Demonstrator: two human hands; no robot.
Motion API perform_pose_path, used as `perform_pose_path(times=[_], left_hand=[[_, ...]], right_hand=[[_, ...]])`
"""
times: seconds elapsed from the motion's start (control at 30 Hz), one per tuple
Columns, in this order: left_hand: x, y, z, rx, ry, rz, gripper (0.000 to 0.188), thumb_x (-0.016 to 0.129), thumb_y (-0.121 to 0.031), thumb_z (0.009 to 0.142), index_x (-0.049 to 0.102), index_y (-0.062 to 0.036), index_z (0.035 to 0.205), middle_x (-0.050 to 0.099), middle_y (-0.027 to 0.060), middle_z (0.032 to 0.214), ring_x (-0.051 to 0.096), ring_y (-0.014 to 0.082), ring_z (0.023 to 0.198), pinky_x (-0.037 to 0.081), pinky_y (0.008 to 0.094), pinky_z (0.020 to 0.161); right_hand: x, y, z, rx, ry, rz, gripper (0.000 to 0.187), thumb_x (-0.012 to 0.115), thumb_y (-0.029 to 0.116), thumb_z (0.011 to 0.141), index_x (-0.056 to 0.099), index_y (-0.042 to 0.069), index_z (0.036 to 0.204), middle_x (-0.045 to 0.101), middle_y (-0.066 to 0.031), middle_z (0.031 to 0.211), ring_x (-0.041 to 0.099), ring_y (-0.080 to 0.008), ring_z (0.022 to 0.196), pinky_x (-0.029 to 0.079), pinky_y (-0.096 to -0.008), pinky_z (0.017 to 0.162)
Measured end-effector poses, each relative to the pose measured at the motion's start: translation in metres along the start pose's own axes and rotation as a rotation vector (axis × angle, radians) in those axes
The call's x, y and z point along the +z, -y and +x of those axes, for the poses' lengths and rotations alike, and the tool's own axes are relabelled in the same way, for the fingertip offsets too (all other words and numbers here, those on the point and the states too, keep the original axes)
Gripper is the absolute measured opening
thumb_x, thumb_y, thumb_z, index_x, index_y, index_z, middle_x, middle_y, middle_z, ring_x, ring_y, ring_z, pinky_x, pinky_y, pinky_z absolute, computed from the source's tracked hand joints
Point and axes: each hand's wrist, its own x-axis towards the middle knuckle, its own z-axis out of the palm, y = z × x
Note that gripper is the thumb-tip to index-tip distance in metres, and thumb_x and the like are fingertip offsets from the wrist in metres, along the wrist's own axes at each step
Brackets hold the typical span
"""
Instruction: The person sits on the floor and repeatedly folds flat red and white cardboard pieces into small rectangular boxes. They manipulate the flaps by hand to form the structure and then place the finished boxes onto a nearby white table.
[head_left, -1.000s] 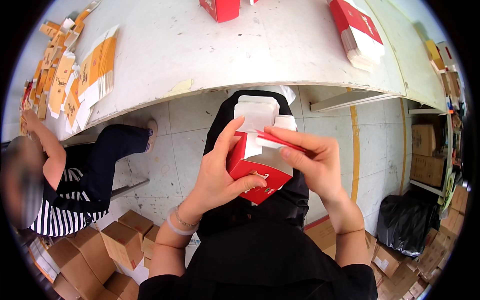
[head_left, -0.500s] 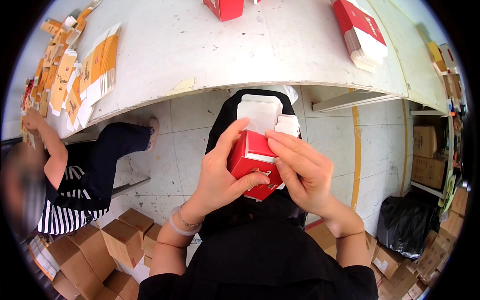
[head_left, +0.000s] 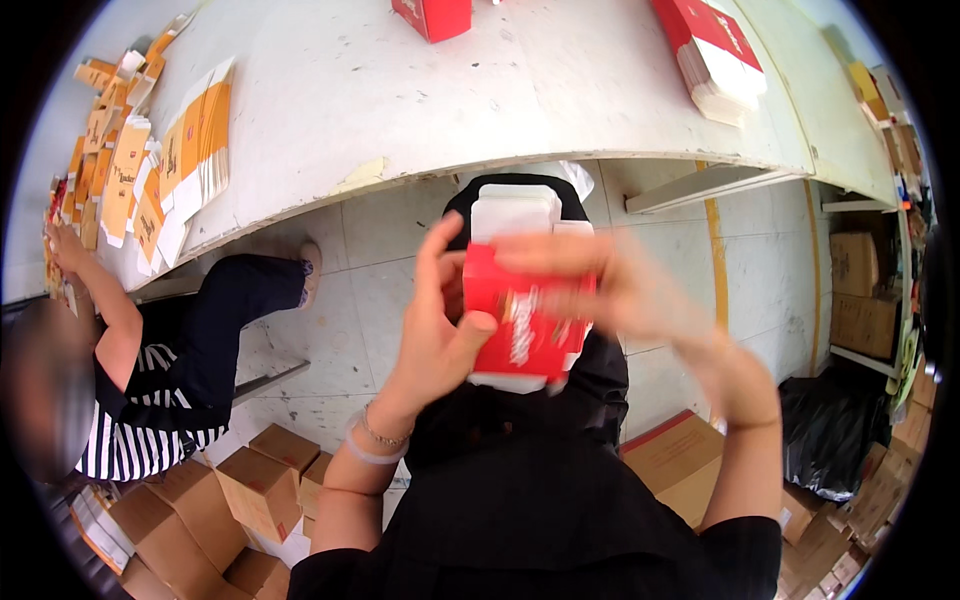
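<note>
Over my lap is a small red carton (head_left: 520,330) with white lettering, its printed face turned up. White flaps stick out along its lower end. My left hand (head_left: 440,320) holds the carton by its left side, thumb on the front edge and fingers behind. My right hand (head_left: 610,285) lies across the upper right part of the carton, smeared by motion, so its grip is unclear. Just beyond the carton, a stack of white flat cartons (head_left: 515,207) rests on my lap.
On the white table (head_left: 400,110) stand a red box (head_left: 432,18) and a stack of flat red cartons (head_left: 710,60). Orange flat cartons (head_left: 200,140) lie at left, near a seated co-worker (head_left: 150,390). Brown boxes (head_left: 255,485) and a black bag (head_left: 835,435) are on the floor.
The red carton has turned so its lettered face points up. My right hand has swung right and blurs across it; my left hand keeps hold.
</note>
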Motion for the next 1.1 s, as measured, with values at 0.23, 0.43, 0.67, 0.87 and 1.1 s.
perform_pose_path(times=[0.23,0.43,0.67,0.87,1.1], left_hand=[[-0.035,0.045,0.004,-0.243,-0.254,0.246,0.062,0.063,-0.017,0.092,0.034,-0.0026,0.145,0.047,0.0183,0.137,0.046,0.0244,0.128,0.045,0.0371,0.098],[0.017,0.039,-0.028,-0.339,0.022,0.228,0.085,0.068,-0.007,0.085,0.012,0.0081,0.148,0.035,0.0229,0.147,0.038,0.0283,0.136,0.033,0.0375,0.110],[0.038,-0.007,-0.047,-0.021,0.013,0.635,0.113,0.082,-0.019,0.074,0.002,0.0044,0.150,0.036,0.0228,0.142,0.041,0.0307,0.132,0.036,0.0415,0.107],[0.022,-0.021,-0.023,0.120,0.093,0.280,0.096,0.079,-0.011,0.078,0.014,0.0001,0.148,0.050,0.0175,0.129,0.056,0.0230,0.115,0.050,0.0344,0.092],[0.016,-0.022,-0.010,0.226,-0.037,-0.193,0.087,0.086,-0.021,0.072,0.028,-0.0085,0.135,0.051,0.0113,0.121,0.058,0.0187,0.108,0.053,0.0330,0.087]], right_hand=[[-0.057,0.000,0.054,0.023,-0.496,0.398,0.049,0.058,0.044,0.093,0.057,0.004,0.121,0.057,-0.0169,0.126,0.055,-0.0280,0.115,0.050,-0.0453,0.086],[0.047,-0.029,-0.012,0.136,-0.134,-0.958,0.038,0.076,0.032,0.077,0.061,0.001,0.095,0.058,-0.0095,0.078,0.056,-0.0276,0.083,0.043,-0.0383,0.079],[0.053,0.010,-0.017,0.003,-0.246,-0.835,0.024,0.076,0.026,0.073,0.061,0.008,0.069,0.052,-0.0061,0.074,0.048,-0.0254,0.072,0.034,-0.0398,0.076],[0.053,0.061,-0.006,-0.408,-0.466,-0.775,0.025,0.075,0.026,0.065,0.065,0.006,0.076,0.061,-0.0088,0.087,0.056,-0.0267,0.079,0.038,-0.0436,0.084],[0.043,0.033,-0.017,-0.447,-0.562,-0.484,0.052,0.077,0.027,0.072,0.061,-0.001,0.112,0.064,-0.0159,0.110,0.062,-0.0319,0.101,0.032,-0.0503,0.104]])
